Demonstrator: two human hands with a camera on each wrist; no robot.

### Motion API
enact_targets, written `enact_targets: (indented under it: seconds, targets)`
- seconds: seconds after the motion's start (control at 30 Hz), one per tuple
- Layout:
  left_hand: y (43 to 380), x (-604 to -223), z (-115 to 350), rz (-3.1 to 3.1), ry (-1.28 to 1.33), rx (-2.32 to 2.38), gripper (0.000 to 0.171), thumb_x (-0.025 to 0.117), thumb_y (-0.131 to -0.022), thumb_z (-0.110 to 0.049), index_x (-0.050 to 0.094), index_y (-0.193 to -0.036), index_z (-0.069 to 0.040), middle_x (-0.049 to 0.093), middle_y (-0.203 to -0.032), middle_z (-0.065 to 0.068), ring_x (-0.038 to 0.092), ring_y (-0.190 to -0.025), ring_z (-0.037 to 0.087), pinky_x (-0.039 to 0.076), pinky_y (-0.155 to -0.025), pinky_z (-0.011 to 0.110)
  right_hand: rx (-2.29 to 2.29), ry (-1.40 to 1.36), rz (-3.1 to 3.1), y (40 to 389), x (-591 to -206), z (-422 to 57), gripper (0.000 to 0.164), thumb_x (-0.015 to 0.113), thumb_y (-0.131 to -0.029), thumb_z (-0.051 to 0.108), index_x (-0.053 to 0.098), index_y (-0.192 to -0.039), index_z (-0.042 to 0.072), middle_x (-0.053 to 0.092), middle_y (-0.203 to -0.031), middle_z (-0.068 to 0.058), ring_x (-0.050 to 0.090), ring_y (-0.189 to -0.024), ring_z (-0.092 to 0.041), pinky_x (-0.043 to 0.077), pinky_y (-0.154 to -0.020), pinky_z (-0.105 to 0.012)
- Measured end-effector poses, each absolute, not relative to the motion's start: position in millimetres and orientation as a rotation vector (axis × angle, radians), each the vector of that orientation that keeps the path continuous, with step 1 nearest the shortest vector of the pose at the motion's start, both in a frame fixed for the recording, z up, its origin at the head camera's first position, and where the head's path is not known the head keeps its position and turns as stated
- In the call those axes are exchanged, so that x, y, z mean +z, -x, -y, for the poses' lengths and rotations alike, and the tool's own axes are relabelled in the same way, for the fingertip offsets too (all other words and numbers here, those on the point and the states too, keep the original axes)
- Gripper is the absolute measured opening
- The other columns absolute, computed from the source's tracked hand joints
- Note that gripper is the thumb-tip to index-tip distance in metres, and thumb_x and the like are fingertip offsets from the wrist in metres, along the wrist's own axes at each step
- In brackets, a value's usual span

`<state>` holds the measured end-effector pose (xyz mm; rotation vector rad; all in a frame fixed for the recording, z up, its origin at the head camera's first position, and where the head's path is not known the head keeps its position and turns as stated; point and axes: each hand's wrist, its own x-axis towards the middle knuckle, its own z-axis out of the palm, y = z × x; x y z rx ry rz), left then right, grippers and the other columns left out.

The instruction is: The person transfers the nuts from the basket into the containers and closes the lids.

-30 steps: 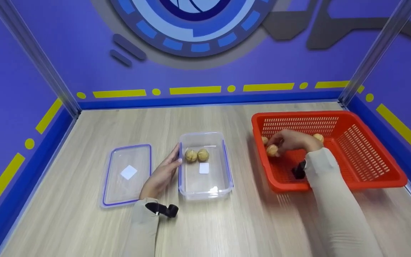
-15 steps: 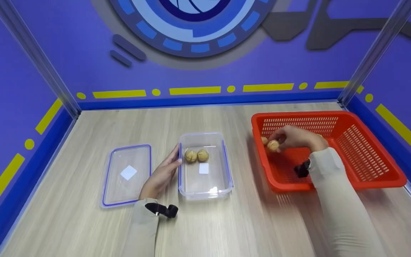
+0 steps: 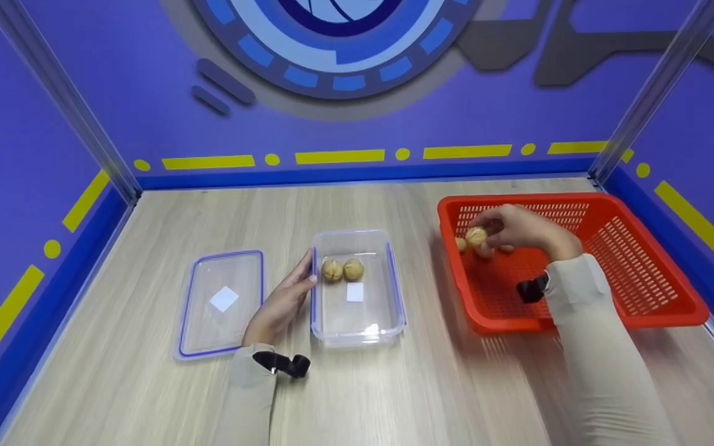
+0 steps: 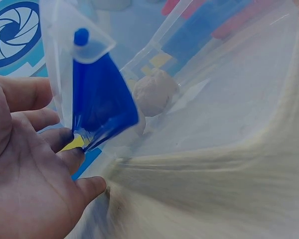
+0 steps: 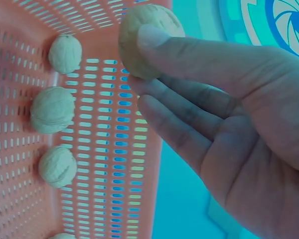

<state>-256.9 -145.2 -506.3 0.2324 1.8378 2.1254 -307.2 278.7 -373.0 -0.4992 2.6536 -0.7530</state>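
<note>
Between thumb and fingertips my right hand (image 3: pixel 521 228) pinches a walnut (image 3: pixel 475 236), raised over the left part of the red basket (image 3: pixel 605 321). In the right wrist view several other walnuts (image 5: pixel 53 110) lie along the basket floor below it. My left hand (image 3: pixel 279 306) rests against the left side of a clear plastic box (image 3: pixel 359 334), its fingers nearly straight. The left wrist view has those fingers at the box's blue latch flap (image 4: pixel 102 99). Inside the box, two walnuts (image 3: pixel 332 270) sit side by side near the far end, by a white square.
A clear lid (image 3: pixel 220 328) with a purple-blue seal lies flat left of the box. Bare wooden tabletop (image 3: pixel 419 384) runs between box and basket. Printed blue panels (image 3: pixel 357 136) enclose the back and sides.
My right hand has lifted the walnut up and away from the basket floor, moving slightly back and to the right. My left hand and the box have stayed put.
</note>
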Motion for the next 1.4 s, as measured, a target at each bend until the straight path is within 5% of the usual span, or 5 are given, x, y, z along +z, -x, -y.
enact_targets:
  seconds: [0.57,1.07,1.4]
  targets:
    - [257,-506,146,-1.827,-0.236,2.114,0.065,0.04,-0.1,-0.01,0.007,-0.156,-0.016,-0.004,-0.163,0.006,-0.008,-0.15,0.022,-0.006,-0.123,0.04,-0.699,0.758,-2.828,302,-351,-258,0.038,0.066,-0.087,0.002,0.062,-0.124,0.003,0.067,-0.114,-0.015,0.061,-0.097,-0.026,0.055,-0.088,-0.046]
    - [256,-506,146,-1.84,-0.19,2.107,0.063,0.041,-0.101,-0.014,0.011,-0.155,-0.022,-0.002,-0.163,-0.001,-0.006,-0.15,0.017,-0.005,-0.123,0.038,-0.753,0.833,-2.799,307,-340,-220,0.039,0.068,-0.085,0.001,0.062,-0.124,0.001,0.067,-0.115,-0.017,0.063,-0.102,-0.03,0.053,-0.093,-0.048]
    - [257,-506,146,-1.843,-0.285,2.116,0.063,0.038,-0.101,-0.009,0.006,-0.155,-0.012,-0.004,-0.163,0.008,-0.009,-0.15,0.023,-0.005,-0.123,0.04,-0.846,0.8,-2.707,308,-341,-195,0.038,0.069,-0.083,0.001,0.064,-0.121,0.003,0.068,-0.112,-0.013,0.065,-0.103,-0.029,0.055,-0.092,-0.044]
